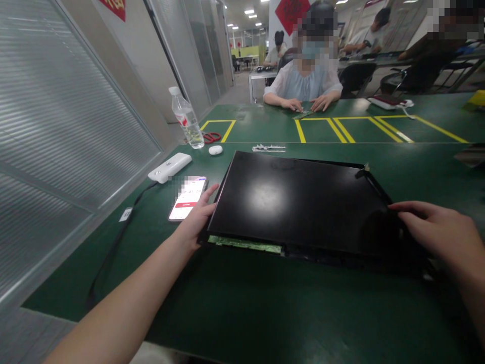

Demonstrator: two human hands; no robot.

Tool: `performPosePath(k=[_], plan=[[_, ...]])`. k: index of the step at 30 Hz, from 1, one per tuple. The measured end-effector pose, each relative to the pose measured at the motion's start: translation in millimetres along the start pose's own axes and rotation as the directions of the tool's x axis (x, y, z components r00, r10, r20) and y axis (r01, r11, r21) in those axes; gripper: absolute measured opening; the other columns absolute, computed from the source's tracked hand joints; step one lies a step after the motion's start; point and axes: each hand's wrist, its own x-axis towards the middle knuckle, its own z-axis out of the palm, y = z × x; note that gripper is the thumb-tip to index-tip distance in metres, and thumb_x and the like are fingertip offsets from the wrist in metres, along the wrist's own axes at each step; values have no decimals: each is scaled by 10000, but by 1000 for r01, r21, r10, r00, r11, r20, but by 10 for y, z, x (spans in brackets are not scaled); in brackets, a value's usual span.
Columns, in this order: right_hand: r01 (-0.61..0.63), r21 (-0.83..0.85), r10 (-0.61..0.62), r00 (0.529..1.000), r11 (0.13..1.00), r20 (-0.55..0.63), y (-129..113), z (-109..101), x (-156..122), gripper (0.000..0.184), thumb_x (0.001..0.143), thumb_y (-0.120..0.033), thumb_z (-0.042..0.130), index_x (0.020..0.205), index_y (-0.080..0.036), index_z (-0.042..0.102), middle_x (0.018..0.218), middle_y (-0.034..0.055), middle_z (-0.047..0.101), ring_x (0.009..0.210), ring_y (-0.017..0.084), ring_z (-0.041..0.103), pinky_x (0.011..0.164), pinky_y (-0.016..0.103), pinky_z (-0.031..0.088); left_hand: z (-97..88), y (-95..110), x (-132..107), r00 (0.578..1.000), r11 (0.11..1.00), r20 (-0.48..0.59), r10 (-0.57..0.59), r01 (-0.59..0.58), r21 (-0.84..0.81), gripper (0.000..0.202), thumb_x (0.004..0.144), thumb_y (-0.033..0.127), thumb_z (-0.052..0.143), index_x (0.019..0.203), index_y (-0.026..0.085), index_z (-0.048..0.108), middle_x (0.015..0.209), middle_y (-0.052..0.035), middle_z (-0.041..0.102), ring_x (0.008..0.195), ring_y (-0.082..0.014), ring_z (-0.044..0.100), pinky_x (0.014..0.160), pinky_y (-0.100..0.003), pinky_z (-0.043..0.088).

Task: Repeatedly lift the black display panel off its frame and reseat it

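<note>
A large black display panel [299, 202] lies flat on the green table [265, 313] in front of me, with a strip of green circuit board [246, 244] showing along its near edge. My left hand [197, 220] grips the panel's left near corner, thumb up along the side. My right hand [435, 230] is closed over the panel's right edge, fingers curled on its top.
To the left lie a lit phone [188, 198], a white power bank [170, 167] with a black cable, a water bottle [185, 119], red scissors [211, 137] and a white earbud case [215, 149]. Small screws [268, 148] lie beyond the panel. A person [306, 76] sits opposite; others work behind.
</note>
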Motion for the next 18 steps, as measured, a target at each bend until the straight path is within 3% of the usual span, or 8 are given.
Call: performPosePath(k=[5,9,13,18], plan=[[-1,5,1,1000,1000,-14,-10,3,-10,397,641,-457,500,873,-300,781,800,52,718,725,275,616,675,401,471,9,17,-18,999,997,-19,39,-38,68,917,728,102,770,1553,273,408,940,-44,793,581,-193,729,496,-260,566],[9,5,-9,1000,1000,-6,47,35,27,397,659,-476,505,895,-309,776,789,41,716,705,270,618,661,398,471,29,28,-33,995,991,7,101,-101,90,735,749,158,786,1446,204,558,1032,-81,794,761,-221,766,603,-272,600],[13,-4,-13,1000,1000,-15,80,55,44,400,661,-487,511,895,-315,786,772,41,714,685,273,613,649,404,467,41,28,-49,998,991,3,62,-62,120,504,751,198,800,1247,164,717,936,-84,802,786,-246,765,645,-307,614],[-12,17,12,1000,1000,3,10,20,1,416,648,-467,511,909,-305,792,768,41,712,746,278,626,700,402,471,51,19,-79,996,987,-16,92,-89,133,397,751,164,777,1147,174,772,828,-53,795,709,-209,746,579,-255,571]])
